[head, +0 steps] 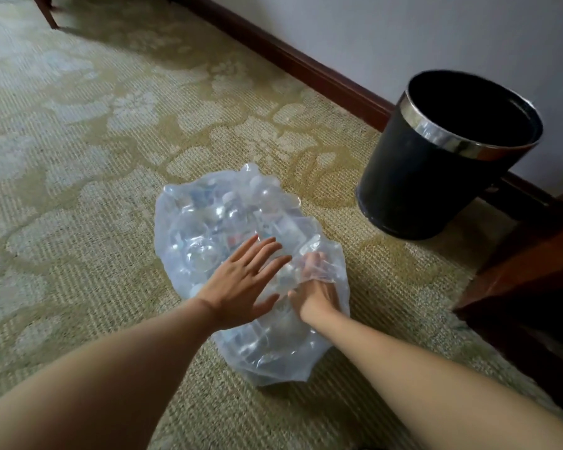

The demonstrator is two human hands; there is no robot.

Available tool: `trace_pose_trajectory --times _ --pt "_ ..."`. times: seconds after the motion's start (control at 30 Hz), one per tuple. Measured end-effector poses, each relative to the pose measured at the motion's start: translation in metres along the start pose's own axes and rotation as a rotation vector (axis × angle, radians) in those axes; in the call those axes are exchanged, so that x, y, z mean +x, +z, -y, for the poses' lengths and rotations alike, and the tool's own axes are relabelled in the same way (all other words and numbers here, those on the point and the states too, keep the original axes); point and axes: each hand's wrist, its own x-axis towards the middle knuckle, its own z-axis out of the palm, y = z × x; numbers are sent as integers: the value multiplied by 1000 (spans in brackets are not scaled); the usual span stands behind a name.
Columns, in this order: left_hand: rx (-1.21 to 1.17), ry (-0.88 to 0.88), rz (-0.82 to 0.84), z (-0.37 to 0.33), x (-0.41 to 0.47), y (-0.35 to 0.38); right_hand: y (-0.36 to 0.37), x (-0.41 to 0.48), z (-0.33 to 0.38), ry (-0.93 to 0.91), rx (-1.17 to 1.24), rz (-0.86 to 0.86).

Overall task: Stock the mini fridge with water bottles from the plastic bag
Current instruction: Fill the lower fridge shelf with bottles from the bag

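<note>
Clear, faintly blue plastic forms the plastic bag (182, 222), which lies on the patterned green carpet (78, 157), bulging with water bottles (205, 258) that show through its film as caps and round bases lying in a jumble. The left hand (241, 280) is flat with its fingers straight and spread, palm down over the middle of the bag, holding nothing; whether it presses the film or hangs just above it I cannot tell. The right hand (316, 293) has its fingers curled into bunched film at the bag's right edge, gripping it, with the fingertips veiled by plastic. A black bin (420, 177) with a metal rim stands near, by the wall's brown skirting board (306, 63).
</note>
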Motion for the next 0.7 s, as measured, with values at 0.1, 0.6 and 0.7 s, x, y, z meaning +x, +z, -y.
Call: trace_pose_trajectory --times 0.1,0.6,0.7 --pt "-12 -76 39 -3 4 -2 5 4 3 -89 -44 -59" --pt "-69 -133 116 1 17 3 -5 18 0 61 376 -286" --pt "-23 -203 191 0 26 2 -12 27 -3 79 383 -195"
